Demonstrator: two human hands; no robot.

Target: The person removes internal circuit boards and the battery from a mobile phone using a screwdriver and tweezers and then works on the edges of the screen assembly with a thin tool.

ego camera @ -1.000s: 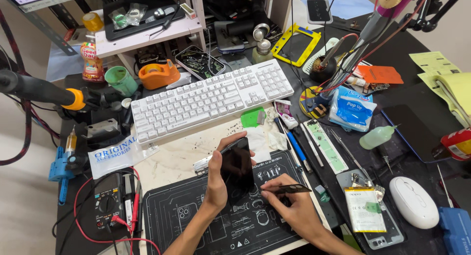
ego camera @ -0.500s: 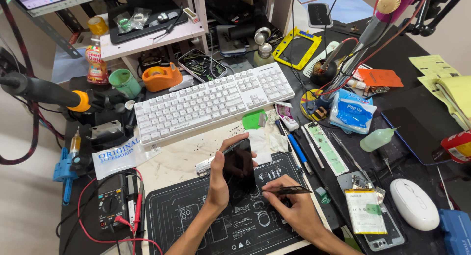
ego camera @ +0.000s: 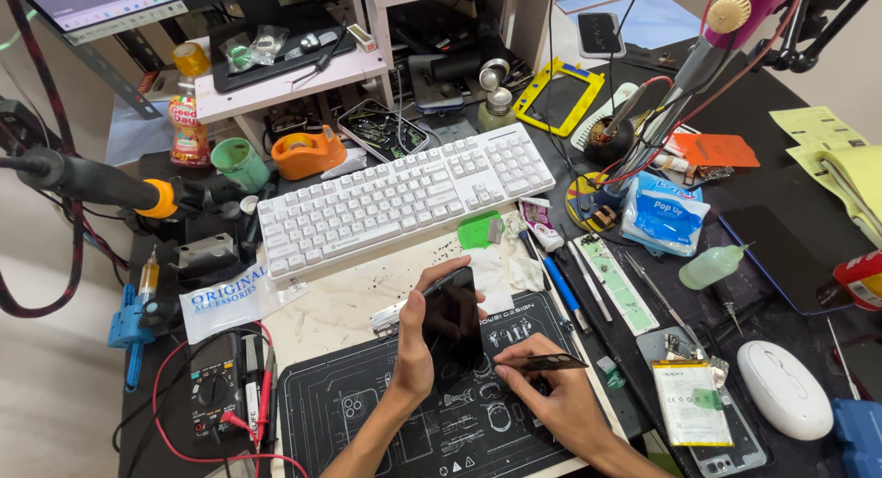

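**A:** Where was the work at that moment?

**B:** The left hand point(ego camera: 418, 335) was wrapped around a black slab-shaped smartphone point(ego camera: 452, 324), propped up on edge over the black printed repair mat point(ego camera: 367, 423) at the near middle of the bench. Fingers curled across the dark glass, thumb behind it, a firm hold.

**A:** And the other hand?

**B:** The right hand point(ego camera: 551, 400) pinched a thin dark flat pry blade point(ego camera: 542, 361), fingers narrow around it. The tip pointed left, right at the phone's lower right edge. I'd judge it touching the seam or just beside it; whether it had gone in, I couldn't tell.

**A:** So, opened up or not?

**B:** Not as far as I could see. The phone looked like one closed piece, no gap showing, no panel lifted. My read: the prying was at its start, with the separating all left to do.

**A:** Anything laid out nearby?

**B:** Plenty. A white full-size keyboard point(ego camera: 404, 198) lay just beyond the mat on the far side. To the right were a row of slim hand tools with a blue-handled one point(ego camera: 559, 280), then a flat phone battery with a white label point(ego camera: 691, 403) resting on a second opened handset, and a white computer mouse point(ego camera: 784, 389) further right. On the near left sat a black multimeter with red leads point(ego camera: 213, 395).

**A:** Loose parts from the held phone?

**B:** None I could tie to it.
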